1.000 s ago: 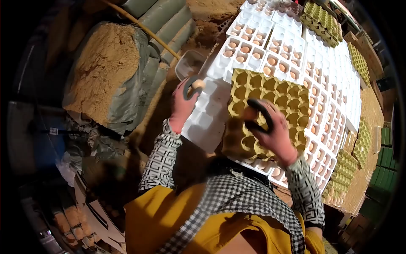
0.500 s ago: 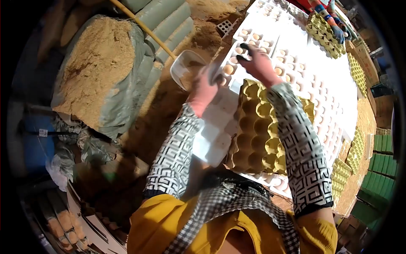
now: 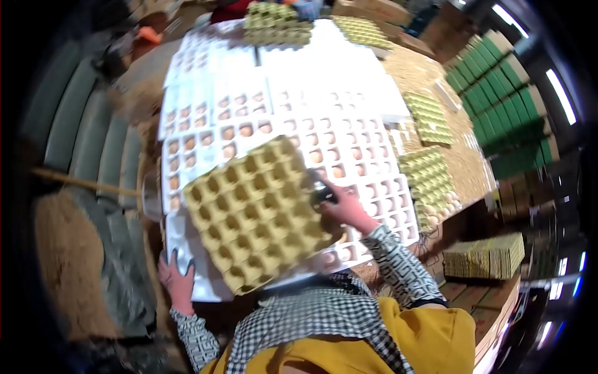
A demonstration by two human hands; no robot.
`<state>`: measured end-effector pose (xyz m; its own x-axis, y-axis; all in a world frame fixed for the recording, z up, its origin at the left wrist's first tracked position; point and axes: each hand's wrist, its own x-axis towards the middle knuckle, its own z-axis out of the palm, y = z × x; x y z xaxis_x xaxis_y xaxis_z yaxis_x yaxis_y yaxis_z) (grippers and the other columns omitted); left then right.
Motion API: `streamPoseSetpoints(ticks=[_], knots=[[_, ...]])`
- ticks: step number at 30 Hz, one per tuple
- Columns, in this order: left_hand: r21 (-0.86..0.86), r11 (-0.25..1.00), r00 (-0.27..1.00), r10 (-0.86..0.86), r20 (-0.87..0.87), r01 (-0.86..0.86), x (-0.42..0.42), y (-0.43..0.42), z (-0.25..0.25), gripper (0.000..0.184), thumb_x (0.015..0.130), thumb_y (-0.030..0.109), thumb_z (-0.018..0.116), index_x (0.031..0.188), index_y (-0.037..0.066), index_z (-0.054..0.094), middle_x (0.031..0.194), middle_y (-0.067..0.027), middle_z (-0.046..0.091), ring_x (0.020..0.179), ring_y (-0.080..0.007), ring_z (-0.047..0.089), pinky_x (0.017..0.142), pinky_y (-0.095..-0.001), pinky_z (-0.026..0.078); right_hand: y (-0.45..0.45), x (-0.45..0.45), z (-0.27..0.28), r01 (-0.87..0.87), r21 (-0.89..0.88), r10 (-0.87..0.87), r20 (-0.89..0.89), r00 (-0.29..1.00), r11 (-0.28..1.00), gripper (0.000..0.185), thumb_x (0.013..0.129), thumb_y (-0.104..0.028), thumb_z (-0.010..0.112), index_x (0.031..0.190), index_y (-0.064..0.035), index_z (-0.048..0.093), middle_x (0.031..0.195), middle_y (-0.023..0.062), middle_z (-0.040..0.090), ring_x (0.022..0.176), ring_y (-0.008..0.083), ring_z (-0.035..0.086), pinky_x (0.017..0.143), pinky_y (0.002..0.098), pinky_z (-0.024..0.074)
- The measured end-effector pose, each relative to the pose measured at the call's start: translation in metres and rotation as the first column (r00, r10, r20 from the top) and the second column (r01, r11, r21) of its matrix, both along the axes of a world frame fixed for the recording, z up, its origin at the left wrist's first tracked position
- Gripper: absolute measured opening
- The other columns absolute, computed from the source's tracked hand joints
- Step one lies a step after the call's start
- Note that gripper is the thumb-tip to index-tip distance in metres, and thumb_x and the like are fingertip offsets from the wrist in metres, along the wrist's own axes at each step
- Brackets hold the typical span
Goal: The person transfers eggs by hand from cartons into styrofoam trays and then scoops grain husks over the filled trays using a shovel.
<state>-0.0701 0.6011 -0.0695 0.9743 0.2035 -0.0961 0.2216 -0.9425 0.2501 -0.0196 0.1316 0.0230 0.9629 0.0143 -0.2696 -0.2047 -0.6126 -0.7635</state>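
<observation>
In the head view, a yellow egg tray (image 3: 258,212) with its cups facing up lies at a slant over the white foam trays (image 3: 218,124), many of which hold eggs. My right hand (image 3: 346,209), in a pink glove with dark fingertips, has its fingers curled at the tray's right edge. Motion blurs those fingertips. My left hand (image 3: 177,283) is at the near left, fingers apart, against the edge of a white foam tray (image 3: 212,283) partly covered by the yellow one. Some eggs (image 3: 246,129) sit in the cups beyond the yellow tray.
Across the table, a person's gloved hand (image 3: 306,9) is beside stacked yellow trays (image 3: 278,28). More yellow trays (image 3: 427,171) lie to the right, near loose eggs. A tray stack (image 3: 486,257) stands at lower right, green cartons (image 3: 498,93) behind. A sawdust bag (image 3: 75,262) is at left.
My view has swung to the right. My left hand has moved down to the near tray edge, and my right hand has come back to the yellow tray, which now lies more slanted.
</observation>
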Motion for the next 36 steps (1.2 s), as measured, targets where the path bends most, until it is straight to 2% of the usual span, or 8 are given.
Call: streamPoseSetpoints(ticks=[10,19,23,24,26,29,33,36], knots=[[-0.627,0.772,0.981,0.019,0.194,0.109,0.016,-0.165,0.075,0.047,0.096,0.009,0.055,0.140,-0.003,0.043,0.139,-0.0152,0.051,0.131,-0.0260,0.045,0.110,-0.0360,0.033,-0.211,-0.057,0.034,0.437,0.397,-0.572,0.338,0.748,0.807,0.039,0.085,-0.001,0.054,0.121,-0.0035,0.067,0.108,0.0071,0.071,0.095,0.0134,0.064,0.086,0.0270,0.0506],[0.083,0.993,0.975,0.066,0.214,-0.085,0.027,-0.203,0.001,0.070,0.093,0.034,0.062,0.149,0.005,0.032,0.149,-0.0313,0.031,0.137,-0.0456,0.030,0.114,-0.0494,0.027,-0.636,-0.201,-0.072,0.906,0.351,-0.768,0.638,-0.047,0.236,0.029,0.087,0.000,0.059,0.114,0.0042,0.068,0.106,0.0077,0.070,0.094,0.0188,0.065,0.085,0.0289,0.0509],[-0.150,0.986,0.944,-0.014,0.329,0.067,0.035,-0.200,-0.002,0.059,0.087,0.016,0.060,0.140,-0.005,0.043,0.139,-0.0258,0.047,0.132,-0.0404,0.039,0.115,-0.0455,0.028,-0.733,-0.245,-0.151,0.901,-0.042,-0.794,0.455,0.402,0.432,0.025,0.088,-0.012,0.062,0.108,-0.0007,0.070,0.097,0.0157,0.073,0.080,0.0296,0.068,0.075,0.0385,0.0541],[-0.005,0.995,0.935,-0.094,0.342,0.102,0.038,-0.184,-0.008,0.054,0.088,0.017,0.059,0.136,-0.005,0.047,0.135,-0.0263,0.049,0.127,-0.0416,0.043,0.111,-0.0458,0.032,-0.812,-0.266,-0.208,0.507,-0.749,-0.441,0.317,0.840,0.427,0.032,0.090,-0.018,0.060,0.118,-0.0033,0.066,0.099,0.0160,0.072,0.080,0.0335,0.068,0.073,0.0404,0.0553],[-0.189,0.982,0.956,0.031,0.291,0.026,0.037,-0.193,0.024,0.047,0.092,0.020,0.056,0.134,-0.001,0.049,0.127,-0.0271,0.052,0.118,-0.0425,0.048,0.104,-0.0455,0.038,-0.785,-0.238,-0.209,0.780,-0.435,-0.458,0.638,0.620,0.450,0.053,0.093,-0.032,0.057,0.137,-0.0034,0.050,0.123,0.0202,0.063,0.112,0.0343,0.062,0.095,0.0412,0.0481],[-0.284,0.951,0.917,0.216,0.337,-0.120,0.034,-0.188,0.041,0.052,0.095,0.031,0.056,0.136,0.000,0.047,0.130,-0.0274,0.051,0.120,-0.0424,0.048,0.100,-0.0446,0.040,-0.662,-0.177,-0.108,0.637,-0.717,-0.856,0.111,0.505,0.282,0.074,0.090,-0.059,0.051,0.143,-0.0079,0.045,0.133,0.0198,0.057,0.121,0.0363,0.054,0.101,0.0420,0.0424],[-0.726,0.518,0.872,0.427,-0.240,-0.453,0.032,-0.161,0.052,0.059,0.091,0.044,0.065,0.126,-0.002,0.058,0.116,-0.0130,0.064,0.103,-0.0222,0.060,0.092,-0.0328,0.047,-0.519,-0.114,-0.046,0.688,0.063,-0.645,0.419,0.639,0.723,0.050,0.092,-0.035,0.063,0.134,-0.0070,0.058,0.123,0.0126,0.064,0.105,0.0202,0.063,0.089,0.0311,0.0489],[-0.859,0.432,0.951,0.257,-0.173,-0.273,0.023,-0.175,0.070,0.051,0.094,0.040,0.062,0.121,-0.003,0.063,0.110,-0.0061,0.067,0.095,-0.0155,0.062,0.085,-0.0285,0.049,-0.313,-0.059,-0.005,0.295,0.500,-0.395,0.105,0.913,0.814,0.049,0.087,-0.008,0.063,0.136,-0.0078,0.057,0.117,0.0109,0.067,0.102,0.0157,0.064,0.087,0.0280,0.0517]])
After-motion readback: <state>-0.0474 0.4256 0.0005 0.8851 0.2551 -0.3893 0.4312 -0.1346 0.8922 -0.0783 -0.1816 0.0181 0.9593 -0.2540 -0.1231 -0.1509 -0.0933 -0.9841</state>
